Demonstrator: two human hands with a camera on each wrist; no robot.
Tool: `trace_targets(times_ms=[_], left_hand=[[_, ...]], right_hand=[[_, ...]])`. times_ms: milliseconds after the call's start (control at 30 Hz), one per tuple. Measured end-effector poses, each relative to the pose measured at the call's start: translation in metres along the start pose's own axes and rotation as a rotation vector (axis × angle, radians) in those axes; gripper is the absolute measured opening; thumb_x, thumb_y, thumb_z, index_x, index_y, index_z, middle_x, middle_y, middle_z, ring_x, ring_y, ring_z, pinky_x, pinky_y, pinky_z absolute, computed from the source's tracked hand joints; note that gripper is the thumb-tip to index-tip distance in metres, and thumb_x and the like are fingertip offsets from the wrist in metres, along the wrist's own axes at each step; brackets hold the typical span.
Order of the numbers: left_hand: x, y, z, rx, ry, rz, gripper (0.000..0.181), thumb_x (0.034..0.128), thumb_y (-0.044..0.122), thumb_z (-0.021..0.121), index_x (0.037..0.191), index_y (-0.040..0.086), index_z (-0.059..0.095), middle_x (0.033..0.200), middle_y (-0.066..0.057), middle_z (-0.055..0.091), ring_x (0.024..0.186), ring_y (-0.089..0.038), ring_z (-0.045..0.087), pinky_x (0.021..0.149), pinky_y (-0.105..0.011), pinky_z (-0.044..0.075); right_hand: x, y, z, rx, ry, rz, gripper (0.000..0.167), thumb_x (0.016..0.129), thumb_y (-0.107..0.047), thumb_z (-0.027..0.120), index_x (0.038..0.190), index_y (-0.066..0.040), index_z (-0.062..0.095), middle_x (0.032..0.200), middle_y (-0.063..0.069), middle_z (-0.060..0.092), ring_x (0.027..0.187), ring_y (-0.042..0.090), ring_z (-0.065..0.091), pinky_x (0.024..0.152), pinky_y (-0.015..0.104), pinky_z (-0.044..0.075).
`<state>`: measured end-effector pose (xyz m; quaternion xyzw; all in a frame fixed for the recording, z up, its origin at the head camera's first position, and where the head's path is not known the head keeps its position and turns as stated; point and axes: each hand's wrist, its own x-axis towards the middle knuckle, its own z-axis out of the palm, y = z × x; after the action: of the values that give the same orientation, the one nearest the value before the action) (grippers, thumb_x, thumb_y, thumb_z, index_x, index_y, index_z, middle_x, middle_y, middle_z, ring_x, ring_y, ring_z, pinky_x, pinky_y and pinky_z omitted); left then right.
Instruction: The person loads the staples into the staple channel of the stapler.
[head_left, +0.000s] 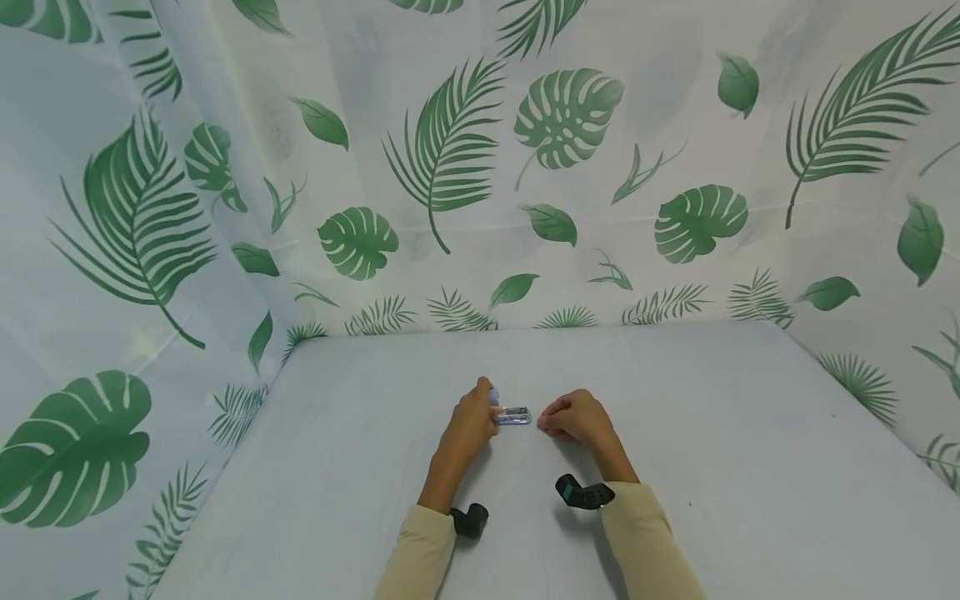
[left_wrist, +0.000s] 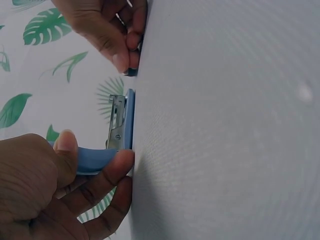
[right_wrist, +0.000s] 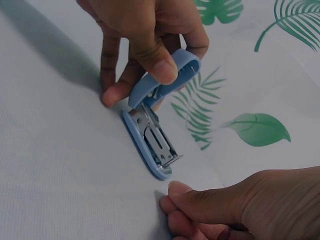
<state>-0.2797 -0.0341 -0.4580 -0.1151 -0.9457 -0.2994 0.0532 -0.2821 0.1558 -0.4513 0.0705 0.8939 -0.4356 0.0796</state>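
Note:
A small light-blue stapler [head_left: 513, 420] lies with its base on the table, its top cover [right_wrist: 141, 90] swung far back and the metal staple channel [right_wrist: 159, 140] bare. My left hand [head_left: 471, 423] grips it at the hinge end, thumb on the raised cover and fingers low beside the base. Just beyond the stapler's front end is my right hand [head_left: 581, 417], thumb and fingertips pressed together. Between those fingertips the left wrist view shows a small dark piece [left_wrist: 131, 72]; its kind is unclear. The right hand stands slightly apart from the stapler.
A pale cloth covers the table [head_left: 337, 467]. Behind it and at the sides hang white curtains with green leaf prints [head_left: 562, 117]. Dark wrist cameras sit on the left cuff [head_left: 471, 522] and the right cuff [head_left: 585, 493].

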Motion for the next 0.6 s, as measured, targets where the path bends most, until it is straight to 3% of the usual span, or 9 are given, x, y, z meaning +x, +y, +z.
trace_targets(times_ms=[200,600], left_hand=[[0.0,0.0,-0.001,-0.002,-0.003,0.002,0.034,0.0901,0.009,0.069,0.116,0.004,0.048,0.102,-0.013,0.067,0.078,-0.018,0.06,0.071,-0.036,0.053],[0.001,-0.002,-0.002,0.011,0.002,0.031,0.037,0.088,0.006,0.071,0.116,0.004,0.048,0.101,-0.013,0.066,0.08,-0.02,0.06,0.072,-0.037,0.053]], right_hand=[[-0.003,-0.006,0.001,-0.091,-0.017,-0.025,0.013,0.085,-0.016,0.074,0.087,-0.004,0.072,0.074,0.004,0.064,0.065,0.015,0.055,0.057,0.025,0.044],[0.001,-0.001,0.012,0.13,0.001,-0.139,0.013,0.089,-0.007,0.069,0.098,0.002,0.068,0.084,0.009,0.068,0.068,0.013,0.056,0.059,0.024,0.05]])
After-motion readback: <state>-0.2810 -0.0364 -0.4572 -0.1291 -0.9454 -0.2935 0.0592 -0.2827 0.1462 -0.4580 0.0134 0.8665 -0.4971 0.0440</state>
